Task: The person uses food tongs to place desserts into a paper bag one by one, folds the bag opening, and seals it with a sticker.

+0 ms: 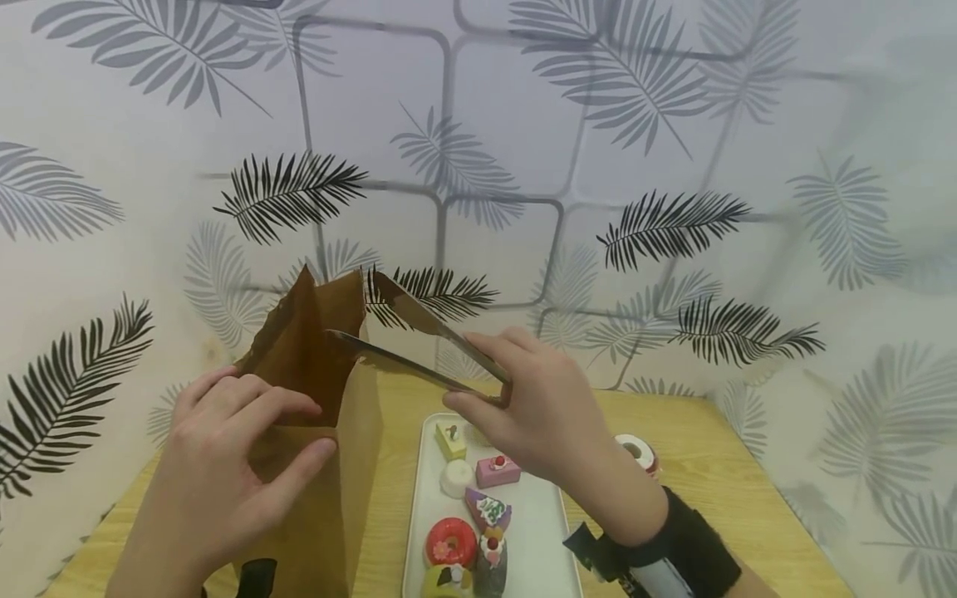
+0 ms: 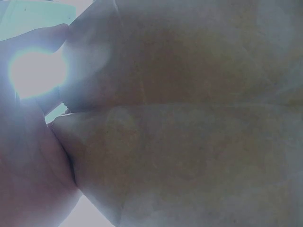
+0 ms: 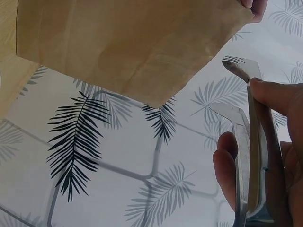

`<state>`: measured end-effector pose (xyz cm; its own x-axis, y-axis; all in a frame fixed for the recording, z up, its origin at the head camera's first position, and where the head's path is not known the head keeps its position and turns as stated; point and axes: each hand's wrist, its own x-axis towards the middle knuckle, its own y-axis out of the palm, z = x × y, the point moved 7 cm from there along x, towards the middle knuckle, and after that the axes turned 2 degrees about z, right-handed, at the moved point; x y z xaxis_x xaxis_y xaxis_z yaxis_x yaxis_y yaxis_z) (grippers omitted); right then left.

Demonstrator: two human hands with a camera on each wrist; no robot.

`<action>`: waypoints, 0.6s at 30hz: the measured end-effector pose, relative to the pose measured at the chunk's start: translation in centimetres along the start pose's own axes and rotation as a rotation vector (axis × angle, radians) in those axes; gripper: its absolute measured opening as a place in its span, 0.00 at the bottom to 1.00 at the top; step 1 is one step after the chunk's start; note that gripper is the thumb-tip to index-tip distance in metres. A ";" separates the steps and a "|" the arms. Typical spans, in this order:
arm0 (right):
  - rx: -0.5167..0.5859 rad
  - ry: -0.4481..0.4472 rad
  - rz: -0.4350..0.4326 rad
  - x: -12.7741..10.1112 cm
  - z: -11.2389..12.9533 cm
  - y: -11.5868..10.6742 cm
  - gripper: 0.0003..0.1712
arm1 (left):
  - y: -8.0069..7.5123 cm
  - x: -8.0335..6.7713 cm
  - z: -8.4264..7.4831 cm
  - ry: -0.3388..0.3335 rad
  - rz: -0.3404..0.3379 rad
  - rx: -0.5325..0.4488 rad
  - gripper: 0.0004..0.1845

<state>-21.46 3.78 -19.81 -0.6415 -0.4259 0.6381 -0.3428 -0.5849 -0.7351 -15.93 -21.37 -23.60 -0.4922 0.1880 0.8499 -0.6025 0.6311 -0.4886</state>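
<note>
A tall brown paper bag (image 1: pixel 362 465) stands upright on the left with its ragged mouth spread. My left hand (image 1: pixel 224 465) grips its near rim, fingers over the inside and thumb on the outside. In the left wrist view the bag (image 2: pixel 180 156) fills most of the picture. My right hand (image 1: pixel 538 407) holds metal tongs (image 1: pixel 419 316) by the arms, their tips apart. One tip overlaps the bag's mouth in the head view; the other is above its right edge. Nothing shows between the tips of the tongs (image 3: pixel 242 142) in the right wrist view.
A white tray (image 1: pixel 534 540) on the wooden table (image 1: pixel 695 465) carries several small cakes, among them a red donut (image 1: pixel 451 541), a pink cake (image 1: pixel 498 472) and a purple wedge (image 1: pixel 488 508). A white-and-red ring-shaped item (image 1: pixel 638 451) lies right of it. Leaf-patterned cloth hangs behind.
</note>
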 end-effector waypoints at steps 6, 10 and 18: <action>-0.031 0.042 0.009 -0.8 -1.6 -0.3 0.34 | 0.0 0.0 0.0 0.001 -0.004 0.002 0.11; -0.057 0.054 0.013 -1.3 -2.5 -0.4 0.34 | -0.1 0.0 0.0 -0.003 -0.006 0.004 0.11; -0.066 0.140 0.049 -2.4 -4.7 -0.4 0.34 | -0.3 0.0 0.0 -0.026 0.009 0.014 0.13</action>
<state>-23.05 8.31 -22.11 -0.7463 -0.3500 0.5662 -0.3501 -0.5169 -0.7812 -15.76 -21.53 -23.46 -0.5138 0.1733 0.8402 -0.6066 0.6191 -0.4987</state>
